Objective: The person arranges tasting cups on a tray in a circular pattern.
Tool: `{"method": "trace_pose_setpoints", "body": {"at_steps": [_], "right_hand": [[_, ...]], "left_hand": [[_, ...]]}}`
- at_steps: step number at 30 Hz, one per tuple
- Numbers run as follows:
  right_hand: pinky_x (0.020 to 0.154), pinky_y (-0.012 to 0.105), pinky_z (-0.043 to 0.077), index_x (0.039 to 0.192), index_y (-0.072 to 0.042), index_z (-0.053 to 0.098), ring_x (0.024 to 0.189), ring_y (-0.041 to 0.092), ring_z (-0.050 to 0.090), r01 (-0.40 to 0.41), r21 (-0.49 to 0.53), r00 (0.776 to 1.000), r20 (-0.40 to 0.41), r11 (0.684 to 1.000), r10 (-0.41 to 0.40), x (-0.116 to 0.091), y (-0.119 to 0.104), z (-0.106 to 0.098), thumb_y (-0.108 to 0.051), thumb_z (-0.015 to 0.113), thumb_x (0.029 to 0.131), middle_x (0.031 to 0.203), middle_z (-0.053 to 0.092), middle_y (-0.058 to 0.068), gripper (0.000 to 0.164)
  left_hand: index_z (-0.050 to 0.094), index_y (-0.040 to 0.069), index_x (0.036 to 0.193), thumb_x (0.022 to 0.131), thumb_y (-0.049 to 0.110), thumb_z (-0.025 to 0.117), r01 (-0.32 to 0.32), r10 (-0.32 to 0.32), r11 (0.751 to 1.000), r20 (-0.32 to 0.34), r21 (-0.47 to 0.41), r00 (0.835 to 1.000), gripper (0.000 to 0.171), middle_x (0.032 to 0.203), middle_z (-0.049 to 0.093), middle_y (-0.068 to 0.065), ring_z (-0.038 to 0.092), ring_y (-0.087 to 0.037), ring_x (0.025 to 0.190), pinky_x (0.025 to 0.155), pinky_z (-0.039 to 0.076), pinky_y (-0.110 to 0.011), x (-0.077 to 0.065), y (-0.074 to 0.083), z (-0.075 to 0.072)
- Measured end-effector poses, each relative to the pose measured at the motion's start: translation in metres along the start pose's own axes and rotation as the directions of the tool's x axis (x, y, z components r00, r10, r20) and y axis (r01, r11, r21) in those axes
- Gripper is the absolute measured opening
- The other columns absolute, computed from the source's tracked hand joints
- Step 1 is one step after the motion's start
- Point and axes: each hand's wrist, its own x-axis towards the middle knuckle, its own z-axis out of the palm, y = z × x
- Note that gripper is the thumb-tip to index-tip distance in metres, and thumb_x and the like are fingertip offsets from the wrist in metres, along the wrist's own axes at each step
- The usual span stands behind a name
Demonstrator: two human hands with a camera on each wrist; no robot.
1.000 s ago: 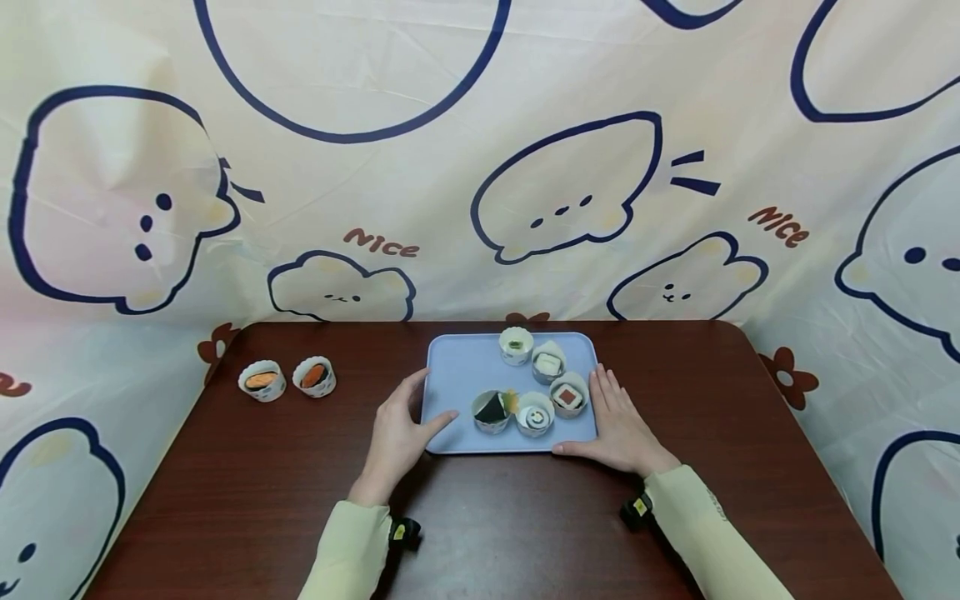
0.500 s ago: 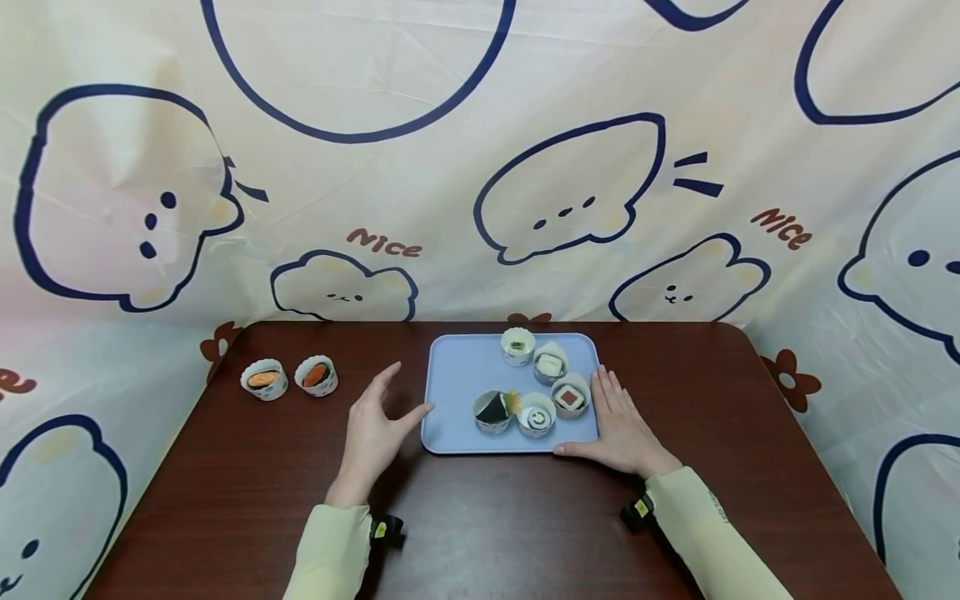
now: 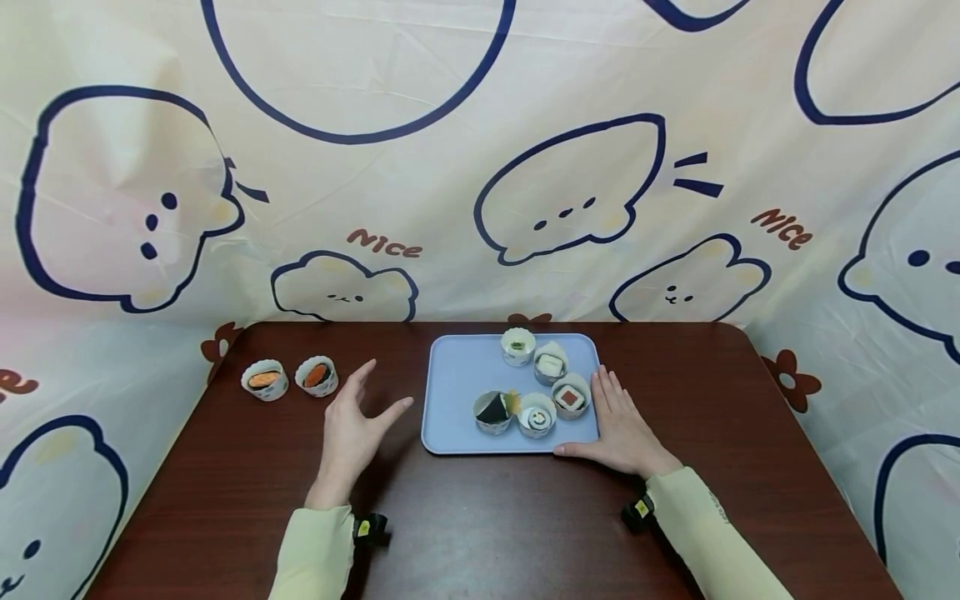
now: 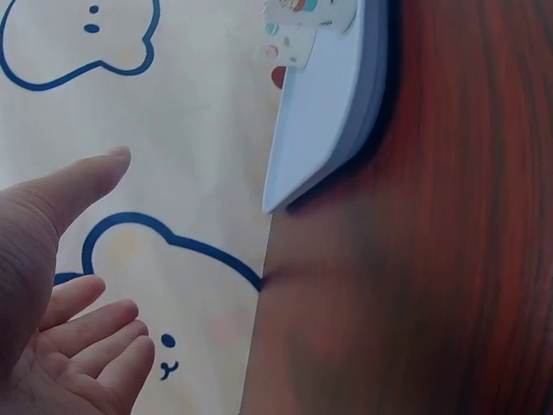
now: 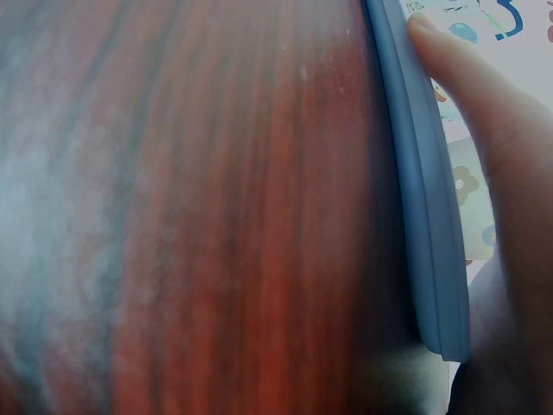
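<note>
My left hand (image 3: 351,433) is over the table between the tray and two sushi cups, its thumb and fingers spread and holding nothing. Nearest to its fingertips stands a paper cup with orange-red topped sushi (image 3: 317,377); left of that is another cup with pale orange sushi (image 3: 264,381). My right hand (image 3: 622,427) rests along the right edge of the light blue tray (image 3: 450,362), fingers straight, thumb at the front edge. Several paper cups stand on the tray, among them one with a dark triangular rice ball (image 3: 492,410) and one with a white roll (image 3: 536,417).
A dark brown wooden table (image 3: 480,525) carries everything. Behind it hangs a pale curtain (image 3: 442,192) with blue cartoon outlines. More filled cups, one with a pale square piece (image 3: 551,364), stand toward the tray's back right.
My left hand has let go of the tray's left edge and moved left toward the two sushi cups. My right hand and the tray have stayed in place.
</note>
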Motion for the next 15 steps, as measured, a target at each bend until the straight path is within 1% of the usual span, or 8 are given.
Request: {"method": "trace_pose_setpoints", "body": {"at_steps": [8, 15], "right_hand": [[0.121, 0.055, 0.008, 0.162, 0.001, 0.003, 0.154, 0.035, -0.005, 0.001, 0.009, 1.000, 0.004, 1.000, -0.001, 0.000, -0.001, -0.001, -0.092, 0.059, 0.069, 0.169, -0.005, 0.017, 0.143], [0.121, 0.055, 0.008, 0.162, 0.002, 0.004, 0.154, 0.035, -0.005, -0.001, 0.020, 1.000, 0.005, 1.000, 0.001, -0.001, -0.002, -0.002, -0.092, 0.060, 0.069, 0.169, -0.005, 0.017, 0.143]], "left_hand": [[0.045, 0.009, 0.152, 0.085, 0.040, 0.085, 0.014, -0.013, 1.000, -0.040, 0.007, 0.999, 0.084, 0.154, 0.045, -0.015, 0.048, -0.043, 0.134, 0.107, 0.041, -0.054, 0.002, -0.004, -0.013], [0.043, 0.010, 0.154, 0.086, 0.040, 0.084, 0.050, -0.049, 0.998, -0.061, 0.024, 0.997, 0.086, 0.155, 0.044, -0.015, 0.046, -0.043, 0.136, 0.107, 0.041, -0.055, 0.004, -0.007, -0.022]]}}
